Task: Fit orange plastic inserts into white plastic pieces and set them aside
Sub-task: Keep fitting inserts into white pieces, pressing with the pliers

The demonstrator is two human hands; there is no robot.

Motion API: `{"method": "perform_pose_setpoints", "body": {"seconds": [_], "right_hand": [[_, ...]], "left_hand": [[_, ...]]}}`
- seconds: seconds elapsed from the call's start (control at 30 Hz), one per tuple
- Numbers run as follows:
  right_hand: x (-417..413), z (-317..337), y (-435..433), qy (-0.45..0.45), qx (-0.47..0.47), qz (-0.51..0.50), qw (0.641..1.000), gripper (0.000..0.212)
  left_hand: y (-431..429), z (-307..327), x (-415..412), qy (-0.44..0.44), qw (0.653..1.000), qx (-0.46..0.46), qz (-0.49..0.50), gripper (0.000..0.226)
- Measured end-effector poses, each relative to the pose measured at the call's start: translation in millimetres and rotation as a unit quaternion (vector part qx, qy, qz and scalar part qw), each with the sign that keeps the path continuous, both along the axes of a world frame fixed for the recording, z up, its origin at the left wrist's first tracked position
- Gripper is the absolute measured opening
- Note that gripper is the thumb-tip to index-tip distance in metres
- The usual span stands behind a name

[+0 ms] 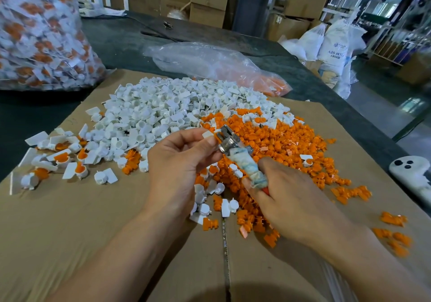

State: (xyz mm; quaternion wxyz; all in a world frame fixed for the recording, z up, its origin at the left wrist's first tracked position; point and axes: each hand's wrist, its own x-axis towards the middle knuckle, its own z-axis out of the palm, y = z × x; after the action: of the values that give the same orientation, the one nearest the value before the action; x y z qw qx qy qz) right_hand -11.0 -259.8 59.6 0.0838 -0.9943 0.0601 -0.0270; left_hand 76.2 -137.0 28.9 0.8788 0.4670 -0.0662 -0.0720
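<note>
Fingers (186, 136) of the left hand (177, 161) are pinched with the thumb on a small white plastic piece (207, 134), and those of the right hand (286, 194) are curled tightly round the cloth-wrapped handle of a metal-headed hand tool (225, 141).

Everything is laid out on a flat brown cardboard sheet (81, 220), probably so that loose parts are kept together and can be slid about. Just beyond its far left corner a tall clear plastic bag of white-and-orange assembled pieces (39, 33) is stood, seemingly as the store for finished work. Across the sheet's far middle a broad heap of white plastic pieces (163, 105) is spread, and on its right half a heap of orange plastic inserts (279, 143), so both supplies are within reach of either hand. Near the sheet's left edge a scatter of fitted white pieces with orange centres (58, 157) is set apart from the heaps.

Above the sheet's middle the held piece is brought against the tool's metal head; an insert appears to be about to be pressed home, though none can be seen in the piece.
</note>
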Motion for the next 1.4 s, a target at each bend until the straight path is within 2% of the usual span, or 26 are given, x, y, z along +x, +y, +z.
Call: {"method": "perform_pose_setpoints", "body": {"seconds": [0.37, 0.57, 1.0, 1.4], "right_hand": [[3, -3, 2, 0.017, 0.024, -0.019, 0.999, 0.031], [2, -2, 2, 0.024, 0.021, -0.011, 0.999, 0.018], [5, -6, 3, 0.015, 0.003, 0.006, 1.000, 0.017], [7, -15, 2, -0.017, 0.034, 0.011, 0.999, 0.016]], "left_hand": [[1, 0, 0, 0.003, 1.000, 0.011, 0.002, 0.013], [2, 0, 0, 0.002, 1.000, 0.018, -0.003, 0.015], [2, 0, 0, -0.003, 1.000, 0.020, 0.008, 0.010], [3, -1, 4, 0.012, 1.000, 0.014, 0.010, 0.009]]}}
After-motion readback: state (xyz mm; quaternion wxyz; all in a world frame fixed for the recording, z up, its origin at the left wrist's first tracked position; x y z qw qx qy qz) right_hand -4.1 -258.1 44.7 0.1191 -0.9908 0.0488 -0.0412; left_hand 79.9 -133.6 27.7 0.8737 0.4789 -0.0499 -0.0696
